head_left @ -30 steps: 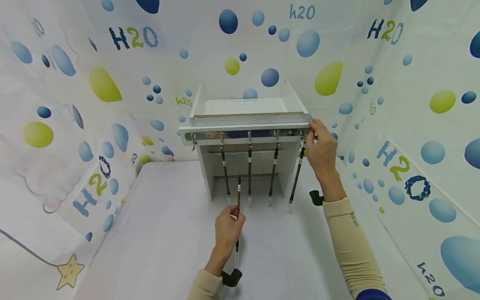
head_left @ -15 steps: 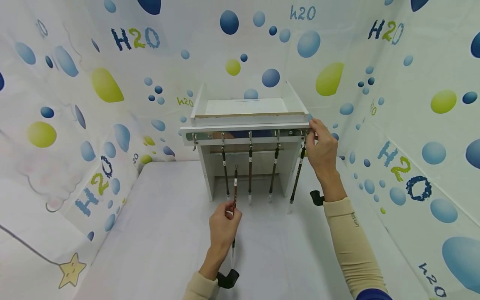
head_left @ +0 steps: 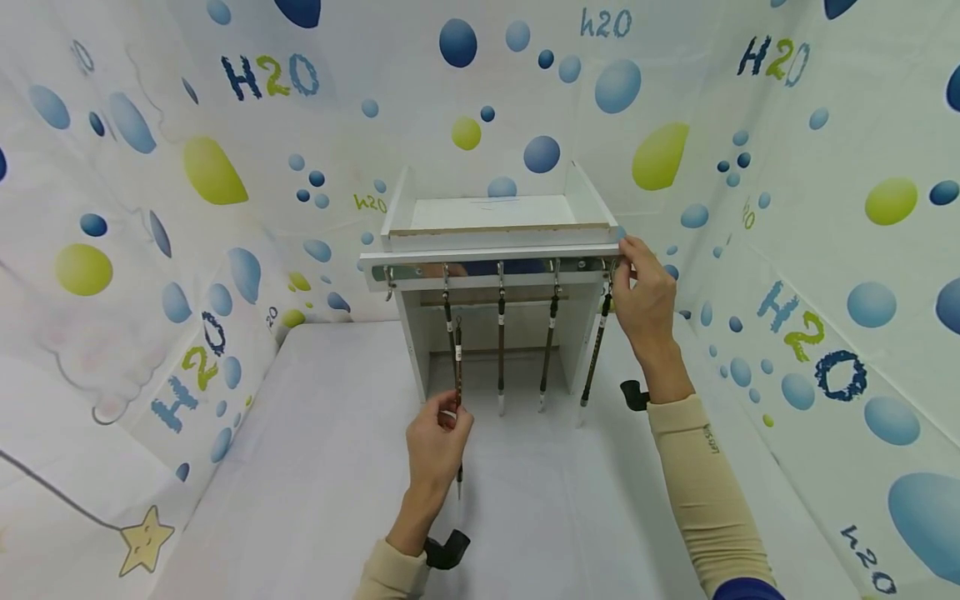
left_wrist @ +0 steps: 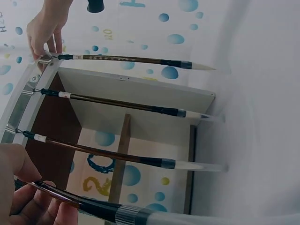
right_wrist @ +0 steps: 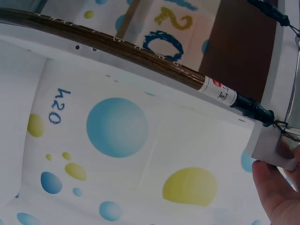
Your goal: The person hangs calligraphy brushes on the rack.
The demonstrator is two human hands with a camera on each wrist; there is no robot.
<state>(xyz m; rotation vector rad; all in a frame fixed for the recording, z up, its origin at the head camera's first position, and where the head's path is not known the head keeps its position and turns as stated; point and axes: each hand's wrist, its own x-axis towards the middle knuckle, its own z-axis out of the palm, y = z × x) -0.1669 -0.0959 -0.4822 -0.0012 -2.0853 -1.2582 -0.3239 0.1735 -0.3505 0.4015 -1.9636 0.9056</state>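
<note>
My left hand (head_left: 438, 437) pinches a calligraphy brush (head_left: 459, 367) between thumb and fingers. It stands upright, loop end up and pale bristles down, in front of the leftmost hanging brush (head_left: 449, 312). Several like brushes hang by their loops from hooks on the white rack's front rail (head_left: 480, 252); the leftmost hook (head_left: 389, 287) carries nothing. My right hand (head_left: 647, 292) grips the rail's right end, beside the rightmost hanging brush (right_wrist: 140, 56). In the left wrist view the held brush (left_wrist: 98, 206) crosses the bottom, close to the camera.
The rack has an open tray (head_left: 491, 215) on top and two side panels (head_left: 411, 350) reaching the white table cloth (head_left: 322, 467). Printed white sheets (head_left: 795, 208) with bubbles and lettering enclose the back and sides.
My left hand has moved left and slightly up with the brush, bringing it from between two hanging brushes to in front of the leftmost one. The right hand stays on the rail.
</note>
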